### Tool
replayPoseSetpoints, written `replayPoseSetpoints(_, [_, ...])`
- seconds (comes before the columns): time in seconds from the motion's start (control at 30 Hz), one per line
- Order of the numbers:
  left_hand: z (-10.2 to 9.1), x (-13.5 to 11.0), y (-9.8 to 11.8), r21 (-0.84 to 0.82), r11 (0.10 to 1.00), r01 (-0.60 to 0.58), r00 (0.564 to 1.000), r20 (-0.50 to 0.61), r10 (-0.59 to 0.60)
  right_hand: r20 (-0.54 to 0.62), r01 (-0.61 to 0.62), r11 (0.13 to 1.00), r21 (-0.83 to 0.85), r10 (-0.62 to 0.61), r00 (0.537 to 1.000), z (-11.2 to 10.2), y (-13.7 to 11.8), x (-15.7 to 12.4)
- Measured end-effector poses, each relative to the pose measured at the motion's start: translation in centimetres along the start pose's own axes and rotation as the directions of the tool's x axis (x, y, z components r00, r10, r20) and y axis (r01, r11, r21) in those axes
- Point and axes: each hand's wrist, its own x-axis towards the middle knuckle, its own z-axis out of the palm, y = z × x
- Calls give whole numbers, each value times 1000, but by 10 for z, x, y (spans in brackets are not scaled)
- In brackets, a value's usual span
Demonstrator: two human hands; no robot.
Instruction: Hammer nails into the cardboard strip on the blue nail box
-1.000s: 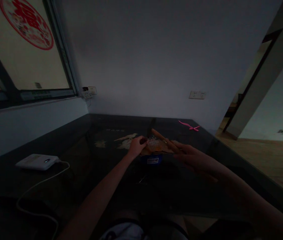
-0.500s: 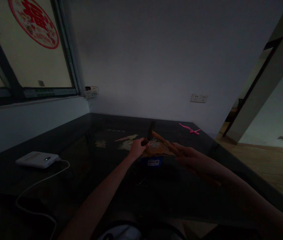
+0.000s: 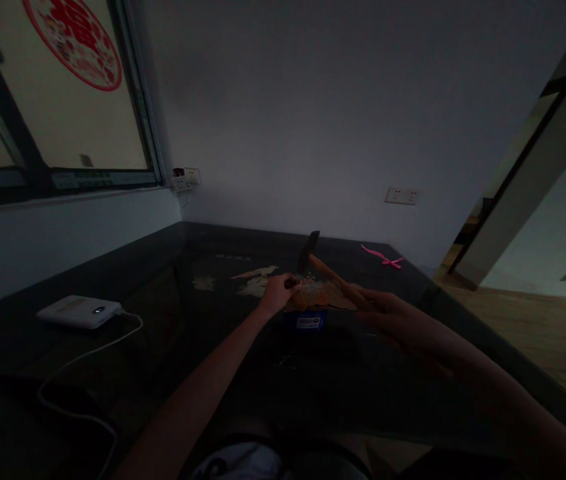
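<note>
A hammer with a wooden handle point(image 3: 330, 275) and a dark head is in the grip of my right hand point(image 3: 393, 317), whose fingers wrap round the handle. Its head stands just above and beyond the left end of a brown cardboard piece point(image 3: 330, 297). That cardboard rests on a blue container point(image 3: 307, 322) with a white label. At the cardboard's left end is my left hand point(image 3: 277, 293), closed in a pinch. What lies between its fingertips is too dark and small to name. Something orange and shiny shows on the cardboard beside those fingers.
On the dark table point(image 3: 173, 373), a white power bank point(image 3: 80, 312) with a white cable lies at the left. Small thin metal pieces point(image 3: 285, 361) lie in front of the container. A pink ribbon point(image 3: 387, 260) is near the far right edge. Pale patches mark the tabletop behind my left hand.
The hammer's head has risen a little off the cardboard and tilted. My left hand keeps its place at the cardboard. The whole view has shifted slightly.
</note>
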Motion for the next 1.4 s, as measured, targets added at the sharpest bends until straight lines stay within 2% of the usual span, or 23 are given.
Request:
replayPoseSetpoints(0.13, [0,0,0,-18,1000,9,1000,0,-9,-13,1,1000,7,-1,1000,0,2,0])
replayPoseSetpoints(0.27, [-2,-2,5,44,999,-6,1000,4,6,6,-47,998,-35,47,999,3,4,1])
replayPoseSetpoints(0.5, [-3,-2,8,41,999,14,1000,-3,-14,-23,-7,999,31,8,1000,1,3,-3])
replayPoseSetpoints(0.83, [-5,-3,10,37,999,11,1000,19,-12,1,23,1000,-8,-23,1000,2,8,0])
replayPoseSetpoints(1.17, [-3,-2,6,68,998,-7,1000,19,5,4,-36,999,-16,36,999,4,10,-2])
replayPoseSetpoints(1.4, [-4,-2,7,49,999,15,999,31,-17,12,-17,999,29,16,1000,5,4,-6])
